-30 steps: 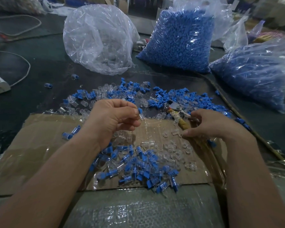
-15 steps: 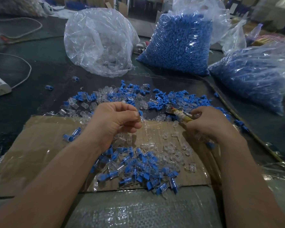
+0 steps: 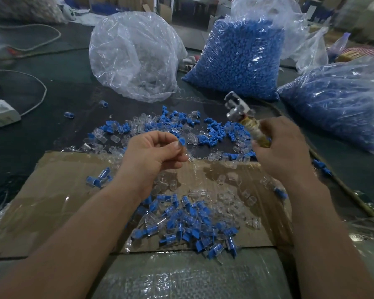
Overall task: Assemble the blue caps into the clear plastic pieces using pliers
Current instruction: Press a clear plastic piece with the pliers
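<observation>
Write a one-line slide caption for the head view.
Left hand pinches a blue cap and clear piece; right hand holds the pliers above scattered parts.

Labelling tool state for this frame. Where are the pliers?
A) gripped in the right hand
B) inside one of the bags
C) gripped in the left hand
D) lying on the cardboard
A: the right hand grips the pliers by the taped handle, metal head pointing up and away, off the cardboard; the left hand only pinches a blue cap.
</observation>
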